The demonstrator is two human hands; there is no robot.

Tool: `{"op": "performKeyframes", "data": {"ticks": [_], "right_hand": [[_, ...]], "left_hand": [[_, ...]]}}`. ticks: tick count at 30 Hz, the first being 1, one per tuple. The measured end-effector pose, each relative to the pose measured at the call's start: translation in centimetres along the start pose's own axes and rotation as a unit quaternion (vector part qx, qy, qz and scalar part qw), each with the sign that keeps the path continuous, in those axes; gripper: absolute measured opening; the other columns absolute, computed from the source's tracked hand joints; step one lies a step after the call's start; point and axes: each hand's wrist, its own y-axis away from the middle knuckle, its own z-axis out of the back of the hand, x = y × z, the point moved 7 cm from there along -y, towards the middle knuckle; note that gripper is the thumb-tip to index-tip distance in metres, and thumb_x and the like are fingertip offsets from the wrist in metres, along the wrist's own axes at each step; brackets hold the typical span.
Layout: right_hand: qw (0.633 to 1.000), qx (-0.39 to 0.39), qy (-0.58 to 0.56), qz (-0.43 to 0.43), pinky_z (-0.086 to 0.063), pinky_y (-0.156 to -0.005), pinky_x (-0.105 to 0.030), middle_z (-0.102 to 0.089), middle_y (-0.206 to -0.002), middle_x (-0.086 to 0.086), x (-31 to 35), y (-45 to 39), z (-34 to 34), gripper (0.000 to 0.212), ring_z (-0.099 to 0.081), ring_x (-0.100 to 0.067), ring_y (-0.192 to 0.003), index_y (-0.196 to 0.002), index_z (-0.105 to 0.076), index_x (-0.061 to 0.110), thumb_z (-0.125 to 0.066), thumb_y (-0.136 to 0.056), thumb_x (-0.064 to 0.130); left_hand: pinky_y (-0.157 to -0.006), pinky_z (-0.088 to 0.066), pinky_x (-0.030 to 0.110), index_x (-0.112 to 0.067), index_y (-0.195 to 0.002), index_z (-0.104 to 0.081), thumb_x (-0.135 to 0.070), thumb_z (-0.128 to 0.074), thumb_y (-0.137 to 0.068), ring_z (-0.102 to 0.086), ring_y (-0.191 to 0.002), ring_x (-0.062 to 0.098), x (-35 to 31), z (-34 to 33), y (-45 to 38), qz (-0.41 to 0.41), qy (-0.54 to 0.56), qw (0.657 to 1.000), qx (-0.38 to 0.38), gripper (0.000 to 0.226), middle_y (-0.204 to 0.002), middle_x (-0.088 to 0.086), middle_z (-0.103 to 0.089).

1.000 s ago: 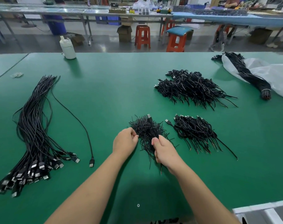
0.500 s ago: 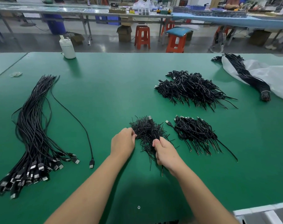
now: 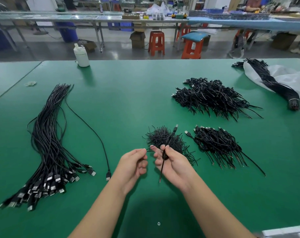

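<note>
Fingers (image 3: 157, 158) of right hand (image 3: 175, 163): curled round one short black cable (image 3: 161, 172), held just above the green table (image 3: 128, 100), near centre; bare tip pointing near, connector end (image 3: 176, 126) reaching far over the loose tie heap (image 3: 160, 137). Left hand (image 3: 133, 164): thumb and forefinger pinching a thin black tie (image 3: 149, 148), its other end close to the right forefinger. Right of the heap, just beside: small pile of short cables (image 3: 216, 145); far right: larger pile (image 3: 211, 98). Left: long USB cables (image 3: 48, 152). Risks, as judged: tie slipping from so fine a pinch; connector end snagging heap strands on lifting, dragging them into the neighbouring pile; cable sliding through the right-hand curl before any tie goes round.
</note>
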Motion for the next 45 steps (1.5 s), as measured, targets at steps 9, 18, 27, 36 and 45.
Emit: {"op": "performKeyframes", "data": {"ticks": [9,18,27,36,45], "right_hand": [[0.99,-0.005,0.068,0.126,-0.058,-0.073,-0.032,-0.066,-0.09,-0.016,1.4,0.2,-1.2,0.031,-0.063,-0.022,-0.076,-0.087,-0.056,-0.001,-0.035,-0.106,0.009],[0.988,0.018,0.079,0.129,-0.059,-0.076,-0.031,-0.065,-0.087,-0.017,1.0,1.0,-2.5,0.031,-0.067,-0.022,-0.076,-0.089,-0.056,-0.002,-0.035,-0.107,0.01],[0.878,0.065,0.452,0.144,-0.038,-0.055,-0.025,-0.052,-0.074,-0.003,1.1,2.4,-3.6,0.024,-0.049,-0.011,-0.06,-0.095,-0.053,0.007,-0.037,-0.107,0.02],[0.788,0.035,0.586,0.185,-0.037,-0.063,-0.025,-0.043,-0.072,0.013,1.0,2.1,-3.8,0.022,-0.039,-0.006,-0.062,-0.124,-0.05,0.02,-0.037,-0.106,0.018],[0.882,0.015,0.458,0.106,-0.023,-0.046,-0.022,-0.035,-0.061,0.007,0.7,1.5,-2.2,0.02,-0.029,-0.008,-0.049,-0.09,-0.041,0.013,-0.038,-0.107,0.024]], "left_hand": [[-0.041,-0.046,0.024,-0.005,-0.094,-0.062,-0.007,-0.059,-0.095,-0.06,-0.049,0.015,0.3,-0.6,1.2,0.007,-0.06,0.996,-0.061,0.004,-0.075,0.008,-0.067],[-0.064,-0.047,0.029,-0.026,-0.096,-0.072,-0.024,-0.068,-0.088,-0.054,-0.068,0.01,-5.4,-1.6,3.4,-0.355,-0.562,0.732,-0.151,0.008,-0.091,-0.01,-0.055],[-0.06,-0.049,0.025,-0.026,-0.077,-0.07,-0.013,-0.071,-0.088,-0.053,-0.057,0.012,-7.1,0.6,1.9,-0.254,-0.351,0.887,-0.162,0.017,-0.065,-0.008,-0.065],[-0.06,-0.034,0.012,-0.027,-0.077,-0.071,-0.015,-0.066,-0.087,-0.049,-0.063,0.004,-6.5,-2.5,2.6,-0.284,-0.512,0.806,-0.086,0.017,-0.073,-0.002,-0.058],[-0.064,-0.051,0.033,-0.01,-0.084,-0.07,-0.014,-0.065,-0.089,-0.058,-0.072,0.022,-6.0,-4.8,6.0,-0.491,-0.643,0.584,-0.065,0.008,-0.079,0.003,-0.059]]}}
